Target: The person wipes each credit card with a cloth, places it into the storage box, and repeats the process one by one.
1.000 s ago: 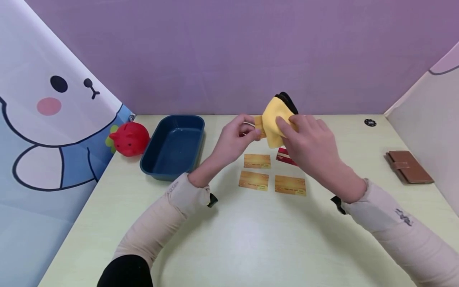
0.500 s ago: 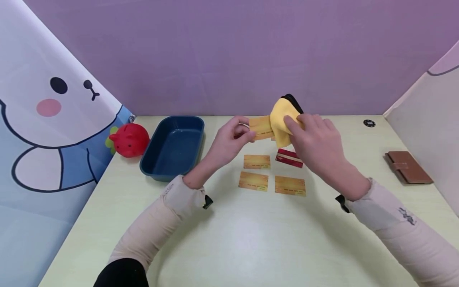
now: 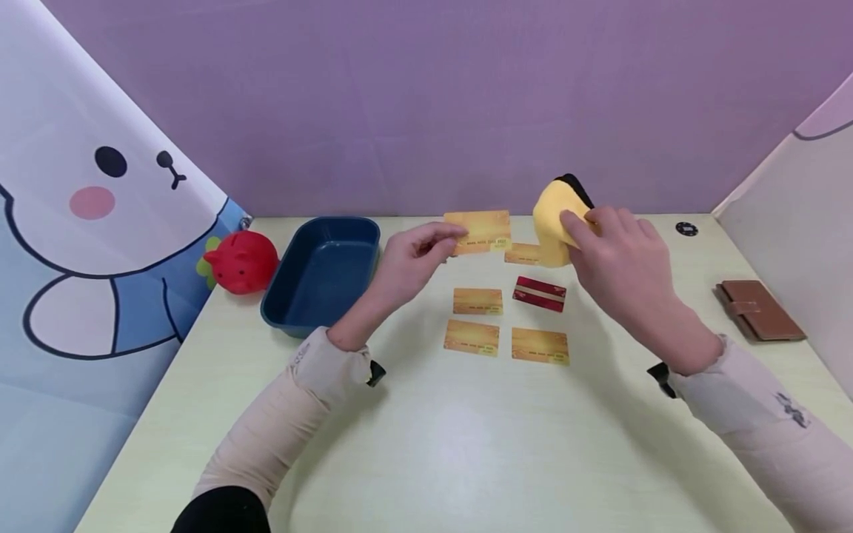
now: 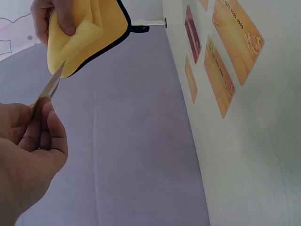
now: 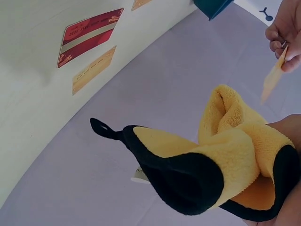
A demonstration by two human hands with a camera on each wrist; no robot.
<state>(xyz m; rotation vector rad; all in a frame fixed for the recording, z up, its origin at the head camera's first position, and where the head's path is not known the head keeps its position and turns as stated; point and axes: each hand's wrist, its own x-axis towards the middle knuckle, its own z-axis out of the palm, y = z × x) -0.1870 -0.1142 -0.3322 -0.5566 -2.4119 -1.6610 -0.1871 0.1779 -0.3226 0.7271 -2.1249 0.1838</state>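
Note:
My left hand (image 3: 409,263) pinches a gold bank card (image 3: 483,231) by its left end, held up above the table. In the left wrist view that card (image 4: 51,85) is nearly edge-on. My right hand (image 3: 623,277) grips a yellow cloth (image 3: 553,215) to the right of the card, with a gap between them. Black trim and a small hanging loop show on the folded cloth (image 5: 235,150) in the right wrist view. Below the hands lie a red card (image 3: 539,294) and several gold cards (image 3: 477,301), one of them partly covered by the cloth in the head view.
A dark blue tray (image 3: 283,322) stands left of the cards, with a red piggy bank (image 3: 243,263) beside it. At the right lie a brown wallet (image 3: 763,311) and a black round chip (image 3: 687,229). A purple backdrop (image 3: 426,104) rises behind the table.
The cloth has slid off the gold card as my right hand moved right and my left hand drew slightly left. The card's face is now uncovered.

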